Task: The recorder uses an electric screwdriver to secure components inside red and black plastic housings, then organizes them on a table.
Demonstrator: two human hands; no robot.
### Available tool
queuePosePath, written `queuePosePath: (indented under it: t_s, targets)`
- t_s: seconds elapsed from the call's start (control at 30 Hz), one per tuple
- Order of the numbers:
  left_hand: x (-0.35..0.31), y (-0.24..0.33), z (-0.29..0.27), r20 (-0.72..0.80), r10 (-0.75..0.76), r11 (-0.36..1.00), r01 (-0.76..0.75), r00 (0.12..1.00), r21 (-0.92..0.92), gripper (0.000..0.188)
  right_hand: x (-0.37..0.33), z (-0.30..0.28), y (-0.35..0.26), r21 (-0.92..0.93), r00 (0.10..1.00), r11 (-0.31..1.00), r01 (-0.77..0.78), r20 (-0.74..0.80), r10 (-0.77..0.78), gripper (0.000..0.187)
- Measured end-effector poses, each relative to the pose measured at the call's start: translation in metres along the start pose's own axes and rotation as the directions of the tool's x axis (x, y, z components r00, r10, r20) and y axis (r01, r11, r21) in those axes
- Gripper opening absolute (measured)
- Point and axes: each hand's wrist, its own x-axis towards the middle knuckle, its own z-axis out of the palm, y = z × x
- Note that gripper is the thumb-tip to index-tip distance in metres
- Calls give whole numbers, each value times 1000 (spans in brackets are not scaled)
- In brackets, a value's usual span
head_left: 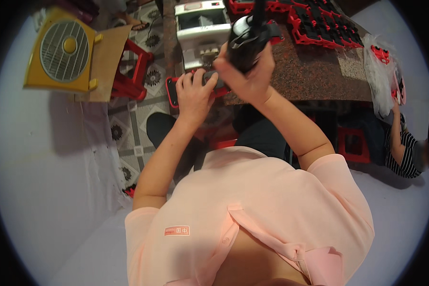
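Note:
My right hand (pixel 253 80) is wrapped round a black electric screwdriver (pixel 245 51), held upright above the near edge of the table. Its tip is hidden from this angle. To its left, my left hand (pixel 194 94) is curled over a red and black plastic part (pixel 172 91), with fingers resting on its dark middle. That part lies at the table's near left edge, partly covered by both hands. Right behind it stands a white box-shaped machine (pixel 202 34) with a dark window on top.
Rows of red and black plastic parts (pixel 319 26) lie at the back of the speckled table (pixel 314 76). A clear plastic bag (pixel 379 78) hangs at the right, near another person's arm (pixel 396 131). On the left, a yellow fan (pixel 64 50) sits by a red stool (pixel 133 71).

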Motion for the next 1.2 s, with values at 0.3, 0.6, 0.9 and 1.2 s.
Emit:
queuePosePath:
  t_s: [0.3, 0.6, 0.9, 1.2]
  targets:
    - [8, 17, -4, 107, 38, 999, -38, 994, -1, 73, -7, -87, -26, 283, 961, 956, 72, -276, 9, 55]
    - [113, 76, 40, 240, 97, 916, 7, 966, -401, 87, -40, -178, -44, 95, 859, 991, 91, -511, -30, 62]
    - [145, 45, 80, 580, 108, 903, 164, 808, -396, 104, -70, -205, -31, 117, 800, 981, 152, -597, -52, 57]
    - [162, 93, 60, 567, 266, 922, -34, 780, -385, 70, -58, -211, -70, 25, 853, 983, -183, -493, 172, 50]
